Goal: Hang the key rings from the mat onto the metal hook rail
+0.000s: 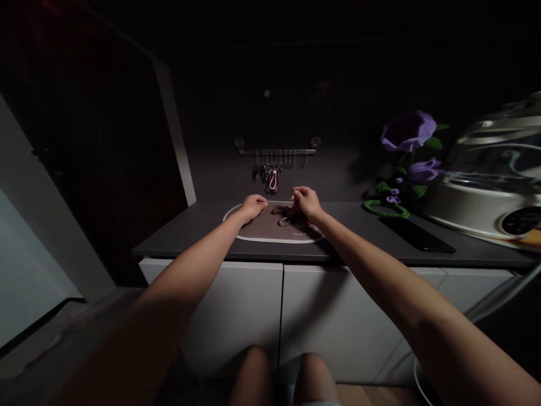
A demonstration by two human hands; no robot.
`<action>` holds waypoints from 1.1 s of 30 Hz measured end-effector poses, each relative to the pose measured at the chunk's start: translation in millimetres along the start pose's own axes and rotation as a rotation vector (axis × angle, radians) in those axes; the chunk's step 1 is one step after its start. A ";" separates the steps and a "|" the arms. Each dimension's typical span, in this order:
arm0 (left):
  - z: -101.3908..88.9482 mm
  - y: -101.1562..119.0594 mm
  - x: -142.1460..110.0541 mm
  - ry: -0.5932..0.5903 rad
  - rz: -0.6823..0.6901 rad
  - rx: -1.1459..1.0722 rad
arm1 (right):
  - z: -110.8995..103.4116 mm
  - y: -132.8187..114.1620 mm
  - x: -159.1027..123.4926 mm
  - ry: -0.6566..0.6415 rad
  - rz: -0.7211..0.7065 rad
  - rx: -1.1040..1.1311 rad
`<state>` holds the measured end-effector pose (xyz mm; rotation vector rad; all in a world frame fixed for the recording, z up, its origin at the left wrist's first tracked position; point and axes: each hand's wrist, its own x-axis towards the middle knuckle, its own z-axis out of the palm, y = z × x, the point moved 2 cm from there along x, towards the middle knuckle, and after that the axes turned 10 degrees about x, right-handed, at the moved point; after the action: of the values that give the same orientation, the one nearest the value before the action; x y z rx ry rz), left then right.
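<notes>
My left hand (252, 206) and my right hand (307, 203) reach out over an oval brown mat with a white rim (274, 238) on a dark countertop (190, 234). Both hands are closed in a pinch, and a thin pale strand (279, 201) runs taut between them. Under my right hand lies a small dark bunch of keys or charms (287, 216) on the mat. The light is dim and the fine detail is hard to make out.
A wall rail with hooks (276, 151) holds hanging keys and a pink fob (273, 179). To the right stand purple flowers (409, 132), a green ring (385, 211), a black flat object (416, 235) and a white appliance (486, 186). White cabinet doors (236, 307) are below.
</notes>
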<state>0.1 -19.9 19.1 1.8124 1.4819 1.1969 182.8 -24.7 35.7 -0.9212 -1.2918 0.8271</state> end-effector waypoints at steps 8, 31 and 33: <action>30.9 11.1 12.7 0.077 0.075 0.107 | -9.9 10.5 -3.9 0.088 -0.266 -0.482; 47.5 -14.2 23.6 -0.028 0.289 0.588 | -7.7 15.8 -1.3 0.048 -0.313 -0.718; 46.0 -15.5 24.4 -0.004 0.263 0.564 | -7.9 15.8 -1.4 0.054 -0.312 -0.710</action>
<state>32.5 14.1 -8.2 2.4392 1.7419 0.9405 190.6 -20.1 20.4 -1.2334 -1.6623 0.0795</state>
